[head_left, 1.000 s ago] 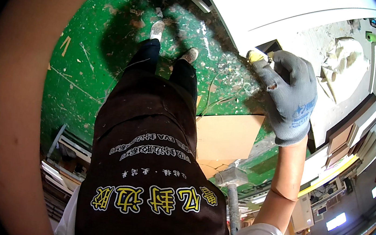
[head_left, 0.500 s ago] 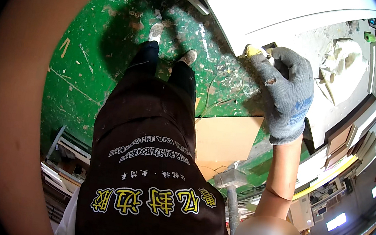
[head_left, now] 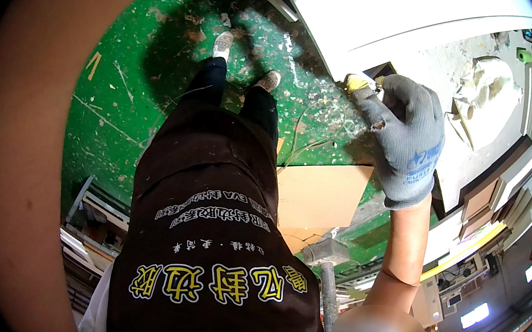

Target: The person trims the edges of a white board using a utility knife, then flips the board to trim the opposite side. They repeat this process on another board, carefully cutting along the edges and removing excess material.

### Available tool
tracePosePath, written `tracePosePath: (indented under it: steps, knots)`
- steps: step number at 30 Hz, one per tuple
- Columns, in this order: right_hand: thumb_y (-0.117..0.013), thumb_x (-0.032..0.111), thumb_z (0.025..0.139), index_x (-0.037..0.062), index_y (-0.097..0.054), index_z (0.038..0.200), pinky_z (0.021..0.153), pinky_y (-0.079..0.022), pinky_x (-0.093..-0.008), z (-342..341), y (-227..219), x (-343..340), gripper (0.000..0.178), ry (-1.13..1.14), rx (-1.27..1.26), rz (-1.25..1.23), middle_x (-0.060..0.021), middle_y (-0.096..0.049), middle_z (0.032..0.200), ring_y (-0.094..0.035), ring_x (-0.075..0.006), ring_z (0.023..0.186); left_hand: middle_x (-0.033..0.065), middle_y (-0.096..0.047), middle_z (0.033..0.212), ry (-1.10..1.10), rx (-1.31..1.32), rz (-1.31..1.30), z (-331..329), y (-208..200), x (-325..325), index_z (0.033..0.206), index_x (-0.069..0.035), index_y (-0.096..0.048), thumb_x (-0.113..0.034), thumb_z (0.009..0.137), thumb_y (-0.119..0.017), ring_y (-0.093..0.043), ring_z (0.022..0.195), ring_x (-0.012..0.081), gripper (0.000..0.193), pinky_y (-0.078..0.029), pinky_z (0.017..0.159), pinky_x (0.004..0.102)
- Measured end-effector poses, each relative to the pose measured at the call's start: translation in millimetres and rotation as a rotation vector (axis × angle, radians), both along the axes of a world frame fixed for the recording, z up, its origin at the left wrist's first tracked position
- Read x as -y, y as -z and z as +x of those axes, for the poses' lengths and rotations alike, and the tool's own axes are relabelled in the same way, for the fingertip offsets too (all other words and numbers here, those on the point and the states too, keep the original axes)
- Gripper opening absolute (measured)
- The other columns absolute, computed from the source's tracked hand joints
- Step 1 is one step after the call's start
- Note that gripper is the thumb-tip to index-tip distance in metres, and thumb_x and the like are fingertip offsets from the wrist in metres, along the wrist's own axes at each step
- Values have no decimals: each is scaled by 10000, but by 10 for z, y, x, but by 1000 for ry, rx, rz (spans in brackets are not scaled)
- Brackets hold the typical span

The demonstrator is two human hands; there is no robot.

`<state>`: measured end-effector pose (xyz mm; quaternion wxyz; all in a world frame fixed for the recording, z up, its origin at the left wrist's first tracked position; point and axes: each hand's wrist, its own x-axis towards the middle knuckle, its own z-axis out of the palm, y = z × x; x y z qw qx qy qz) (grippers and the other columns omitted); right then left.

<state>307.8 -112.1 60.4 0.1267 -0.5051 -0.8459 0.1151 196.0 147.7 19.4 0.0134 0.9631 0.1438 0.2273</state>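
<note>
My right hand [head_left: 409,134] wears a grey knit glove with a hole near the thumb and yellow on the thumb tip. It is at the lower corner of a large white panel [head_left: 396,23], its thumb and fingers curled together in a pinch. Something small may be between the fingertips, but I cannot make it out. A dark piece [head_left: 380,72] shows just beyond them, by the panel's edge. My left arm [head_left: 20,136] runs up the left side, very close, and its hand is out of view.
Below my right hand, a tan board [head_left: 319,192] lies near a grey-headed mallet [head_left: 328,252]. Thin cords [head_left: 301,147] trail over the scuffed green floor [head_left: 109,114]. At right are a whitish crumpled sack [head_left: 488,87] and stacked panels [head_left: 523,184].
My right hand has shifted slightly to the right and down, still pinched at the panel's corner. More of the dark piece beyond the fingers now shows.
</note>
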Motion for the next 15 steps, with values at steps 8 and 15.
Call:
tracePosePath:
  steps: [8, 15]
  knots:
    - [-725, 112, 758, 173, -726, 1012, 678, -488, -378, 84, -40, 176, 261, -47, -158, -55, -72, -610, 963, -596, -248, 819, 167, -680, 1048, 46, 35, 29, 19, 3, -13, 1039, -64, -650, -308, 970, -494, -624, 1028, 352, 298, -463, 928, 458]
    - [-654, 13, 775, 167, -658, 1182, 697, -520, -376, -170, -189, 245, 435, 293, -120, -145, -148, -571, 1027, -617, -319, 876, 159, -683, 1031, 52, 53, 57, 22, 53, -33, 1009, -59, -651, -300, 973, -484, -623, 1013, 356, 295, -468, 921, 453]
